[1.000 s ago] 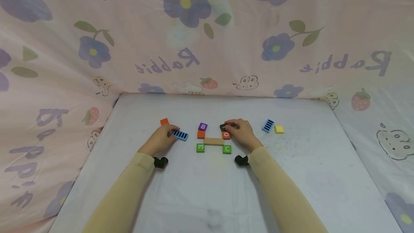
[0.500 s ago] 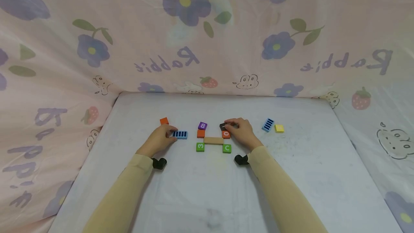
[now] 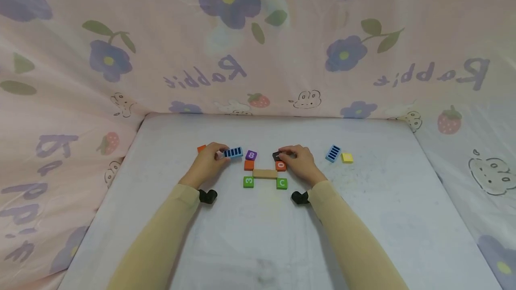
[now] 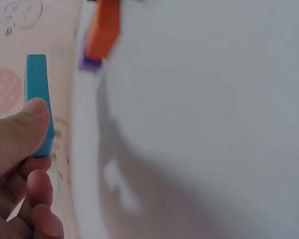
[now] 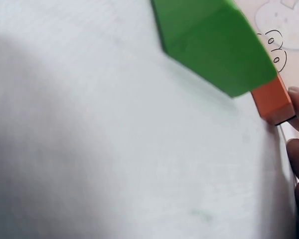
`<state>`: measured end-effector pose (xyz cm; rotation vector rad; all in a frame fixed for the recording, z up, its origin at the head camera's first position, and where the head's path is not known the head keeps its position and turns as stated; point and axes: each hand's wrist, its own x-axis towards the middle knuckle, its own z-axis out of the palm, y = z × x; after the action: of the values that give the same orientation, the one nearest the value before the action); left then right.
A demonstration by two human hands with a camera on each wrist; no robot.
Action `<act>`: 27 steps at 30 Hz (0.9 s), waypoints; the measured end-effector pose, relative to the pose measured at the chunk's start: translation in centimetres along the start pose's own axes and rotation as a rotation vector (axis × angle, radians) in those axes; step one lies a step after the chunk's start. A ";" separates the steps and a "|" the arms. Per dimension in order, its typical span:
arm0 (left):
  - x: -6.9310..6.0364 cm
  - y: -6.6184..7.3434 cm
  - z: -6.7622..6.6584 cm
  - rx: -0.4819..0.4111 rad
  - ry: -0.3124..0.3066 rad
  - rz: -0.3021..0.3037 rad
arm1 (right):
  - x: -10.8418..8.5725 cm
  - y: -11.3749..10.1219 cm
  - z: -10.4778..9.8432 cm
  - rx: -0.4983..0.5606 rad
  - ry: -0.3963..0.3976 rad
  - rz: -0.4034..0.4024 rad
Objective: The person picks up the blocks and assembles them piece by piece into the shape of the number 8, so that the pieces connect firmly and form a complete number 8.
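My left hand point(image 3: 206, 164) pinches a light blue block point(image 3: 233, 152) with dark stripes by its left end, beside a purple block point(image 3: 251, 155) marked 8. In the left wrist view the thumb presses the side of the blue block point(image 4: 37, 79), which is off the table. My right hand point(image 3: 300, 164) pinches a black block point(image 3: 276, 156) that lies behind an orange block point(image 3: 280, 166) marked 0; fingers cover part of it. In the right wrist view that orange block point(image 5: 274, 102) shows beside the fingertips, and the black one is hidden.
A plain wooden bar point(image 3: 265, 173) lies between a second orange block point(image 3: 249, 165) and green blocks point(image 3: 248, 182) point(image 3: 281, 183). Another striped blue block point(image 3: 333, 153) and a yellow block point(image 3: 347, 158) lie to the right. An orange block point(image 3: 201, 148) is partly behind my left hand.
My left hand has carried the striped blue block away from me and to the right, close to the purple block. My right hand has stayed at the black block.
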<state>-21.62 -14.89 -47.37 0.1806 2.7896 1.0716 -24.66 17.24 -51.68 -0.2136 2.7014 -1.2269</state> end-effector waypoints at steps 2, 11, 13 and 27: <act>1.1 1.2 0.6 -0.018 -0.002 0.016 | 0.0 0.1 -0.1 -0.001 0.002 -0.001; 5.5 4.9 3.7 -0.068 -0.047 -0.005 | 0.3 0.3 0.0 -0.010 -0.011 -0.004; 6.1 5.4 4.0 -0.063 -0.071 -0.023 | 0.2 0.2 0.0 -0.007 -0.009 -0.008; 7.9 6.7 5.1 0.005 -0.169 -0.067 | 0.2 0.3 0.1 -0.021 0.010 0.013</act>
<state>-28.05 -5.35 -47.36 0.1689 2.6290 0.9850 -24.90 17.31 -52.01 -0.1926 2.7212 -1.1991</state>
